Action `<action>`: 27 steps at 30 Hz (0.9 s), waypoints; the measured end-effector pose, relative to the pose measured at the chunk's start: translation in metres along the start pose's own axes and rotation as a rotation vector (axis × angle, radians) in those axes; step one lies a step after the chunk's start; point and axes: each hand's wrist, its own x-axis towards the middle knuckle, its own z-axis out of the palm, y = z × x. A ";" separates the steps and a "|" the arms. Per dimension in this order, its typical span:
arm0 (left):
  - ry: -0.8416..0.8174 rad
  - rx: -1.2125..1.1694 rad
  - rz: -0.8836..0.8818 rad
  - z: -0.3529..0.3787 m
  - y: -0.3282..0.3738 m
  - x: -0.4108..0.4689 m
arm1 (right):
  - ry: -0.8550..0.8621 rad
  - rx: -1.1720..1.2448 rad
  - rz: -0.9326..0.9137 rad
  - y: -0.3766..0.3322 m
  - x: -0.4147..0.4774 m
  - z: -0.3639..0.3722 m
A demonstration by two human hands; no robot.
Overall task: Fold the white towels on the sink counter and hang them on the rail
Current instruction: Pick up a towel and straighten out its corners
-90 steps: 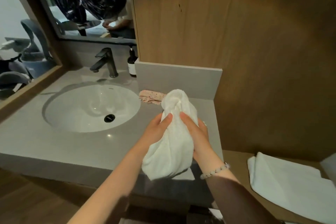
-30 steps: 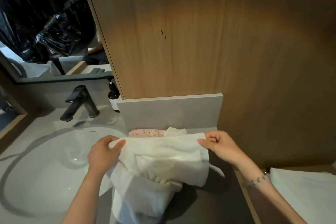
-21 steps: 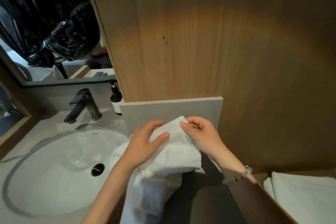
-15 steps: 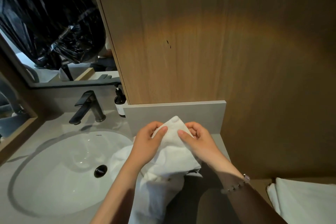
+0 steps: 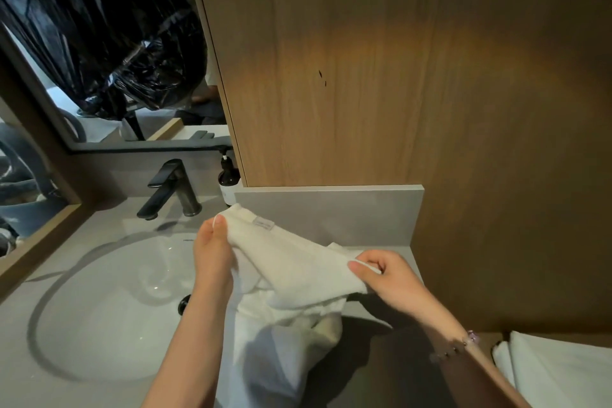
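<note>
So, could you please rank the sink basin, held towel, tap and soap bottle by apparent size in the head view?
1. sink basin, largest
2. held towel, close behind, though nearer the camera
3. tap
4. soap bottle, smallest, partly hidden

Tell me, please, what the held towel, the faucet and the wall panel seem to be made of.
The towel looks like cotton terry: fuzzy nap, limp drape, sewn label. The faucet is probably metal, matte black, dull highlights. The wall panel shows vertical grain, satin sheen: wood or laminate, cannot tell which.
</note>
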 end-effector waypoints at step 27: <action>-0.636 0.500 0.216 -0.004 -0.004 0.003 | 0.030 -0.009 -0.116 -0.018 0.023 -0.019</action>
